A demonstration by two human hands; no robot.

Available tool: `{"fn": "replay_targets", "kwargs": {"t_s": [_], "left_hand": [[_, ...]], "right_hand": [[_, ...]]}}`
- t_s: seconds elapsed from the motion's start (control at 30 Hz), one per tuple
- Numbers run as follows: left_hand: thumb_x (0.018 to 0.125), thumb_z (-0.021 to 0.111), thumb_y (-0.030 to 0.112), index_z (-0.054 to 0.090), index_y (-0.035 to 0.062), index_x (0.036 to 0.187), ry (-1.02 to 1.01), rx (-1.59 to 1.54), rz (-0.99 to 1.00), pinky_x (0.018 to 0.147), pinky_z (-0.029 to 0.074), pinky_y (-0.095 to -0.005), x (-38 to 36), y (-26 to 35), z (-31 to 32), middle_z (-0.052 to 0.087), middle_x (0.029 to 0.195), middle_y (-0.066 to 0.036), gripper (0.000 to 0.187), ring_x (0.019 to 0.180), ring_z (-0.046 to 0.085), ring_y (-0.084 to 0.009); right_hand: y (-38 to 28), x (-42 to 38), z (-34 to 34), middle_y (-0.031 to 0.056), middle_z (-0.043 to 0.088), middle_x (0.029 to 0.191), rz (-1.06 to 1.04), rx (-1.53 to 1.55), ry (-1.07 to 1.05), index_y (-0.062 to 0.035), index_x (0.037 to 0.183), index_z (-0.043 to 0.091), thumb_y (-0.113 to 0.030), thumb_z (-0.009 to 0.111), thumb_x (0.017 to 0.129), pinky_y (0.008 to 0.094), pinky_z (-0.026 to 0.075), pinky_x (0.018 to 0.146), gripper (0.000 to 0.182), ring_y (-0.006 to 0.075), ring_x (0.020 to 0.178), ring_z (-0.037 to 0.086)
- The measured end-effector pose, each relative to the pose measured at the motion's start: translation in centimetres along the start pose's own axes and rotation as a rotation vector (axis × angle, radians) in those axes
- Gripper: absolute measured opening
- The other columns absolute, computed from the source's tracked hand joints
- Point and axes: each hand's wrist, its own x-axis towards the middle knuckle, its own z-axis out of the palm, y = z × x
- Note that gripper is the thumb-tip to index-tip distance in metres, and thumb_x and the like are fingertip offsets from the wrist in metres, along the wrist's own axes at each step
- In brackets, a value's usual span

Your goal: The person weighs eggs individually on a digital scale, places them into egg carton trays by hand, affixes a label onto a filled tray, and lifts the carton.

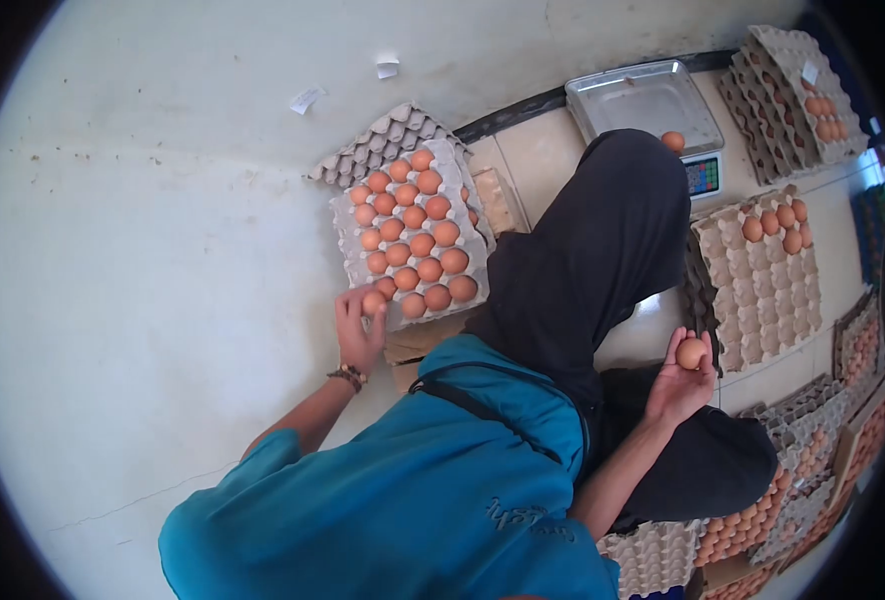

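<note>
At the left, my left hand point(359, 330) reaches the near corner of a grey egg tray point(471, 250) full of brown eggs. Its fingers are closed around one brown egg point(374, 302), right beside the eggs in the tray. My right hand point(679, 386) is palm up over my bent leg, its fingers curled round another brown egg point(691, 353). Close to that hand is a mostly unfilled egg tray point(763, 300), with several eggs point(785, 215) grouped at its far end.
A digital scale point(703, 176) with a metal pan point(648, 105) stands at the back, a single egg point(674, 141) by its edge. Stacked trays point(793, 100) lean at the far right. Egg-filled trays point(743, 530) crowd the lower right. A wall point(163, 250) borders the left.
</note>
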Motion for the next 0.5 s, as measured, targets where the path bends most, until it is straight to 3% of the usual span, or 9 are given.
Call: {"fn": "replay_targets", "kwargs": {"t_s": [0.2,0.3,0.4,0.5], "left_hand": [[0.090,0.060,0.005,0.052,0.0044,0.132,-0.119,0.038,-0.027,0.093,0.044,-0.0395,-3.0,0.0,1.9,0.047,0.118,-0.017,0.043,0.109,0.051,-0.0327],[0.090,0.058,0.002,0.052,0.0040,0.134,-0.065,0.133,0.053,0.092,0.045,-0.0388,-3.3,-0.2,2.4,0.046,0.118,-0.018,0.044,0.110,0.050,-0.0316],[0.089,0.057,0.000,0.053,0.0024,0.132,0.065,-0.216,0.129,0.091,0.047,-0.0373,0.8,7.7,1.5,0.050,0.114,-0.019,0.043,0.106,0.054,-0.0320],[0.089,0.059,0.002,0.054,0.0017,0.131,-0.092,-0.500,0.481,0.090,0.049,-0.0356,5.3,18.4,0.9,0.054,0.116,-0.019,0.042,0.102,0.059,-0.0299]], "right_hand": [[0.1,0.0,-0.2,0.0230,0.057,0.111,-0.041,-0.029,0.052,0.0111,0.127,0.045,-0.018,0.049,0.100,0.0437,0.048,0.105,0.040,0.0327,0.108,0.059],[-0.1,-0.6,1.6,0.0217,0.059,0.109,-0.055,-0.076,0.152,0.0090,0.128,0.046,-0.022,0.049,0.101,0.0402,0.053,0.097,0.041,0.0330,0.105,0.062],[-0.4,-1.9,4.7,0.0200,0.063,0.108,-0.135,-0.282,0.176,0.0048,0.129,0.047,-0.021,0.055,0.099,0.0334,0.056,0.085,0.040,0.0292,0.096,0.067],[-0.7,-3.7,7.1,0.0172,0.065,0.105,-0.313,-0.600,0.009,0.0033,0.120,0.051,-0.005,0.073,0.084,0.0301,0.056,0.081,0.042,0.0223,0.094,0.066]]}}
